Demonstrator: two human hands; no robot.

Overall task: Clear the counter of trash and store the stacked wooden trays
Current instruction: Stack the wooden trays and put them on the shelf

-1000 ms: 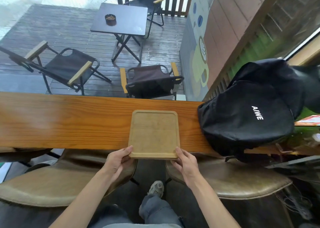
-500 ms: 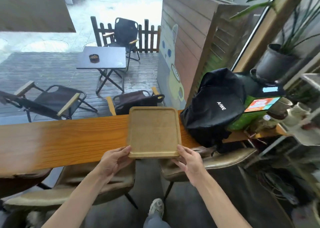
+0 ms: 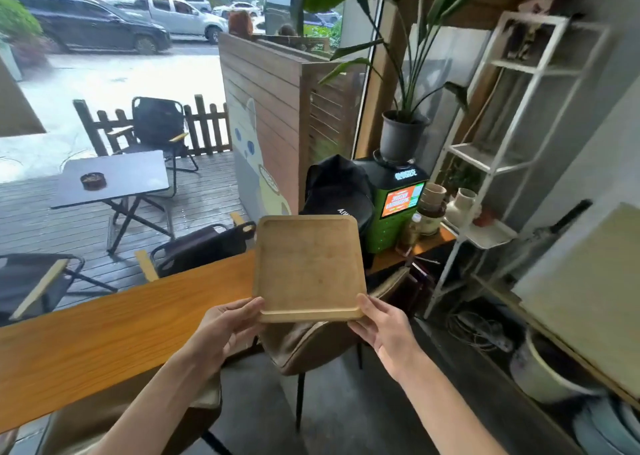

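A square pale wooden tray [image 3: 308, 267] with a raised rim is held in the air above the right end of the orange wooden counter [image 3: 114, 330]. My left hand [image 3: 225, 330] grips its near left corner. My right hand [image 3: 384, 330] grips its near right corner. The tray's inside is bare. Whether more than one tray is stacked in my hands cannot be told from this angle.
A black backpack [image 3: 337, 191] and a green kiosk with a screen [image 3: 398, 209] stand at the counter's right end. Brown leather stools [image 3: 318, 347] sit under the counter. A white metal shelf [image 3: 491, 164] and a potted plant [image 3: 401, 136] stand at the right.
Both hands have lifted the tray off the counter and carried it to the right. My view has swung up and right, bringing the shelf and plant into sight.
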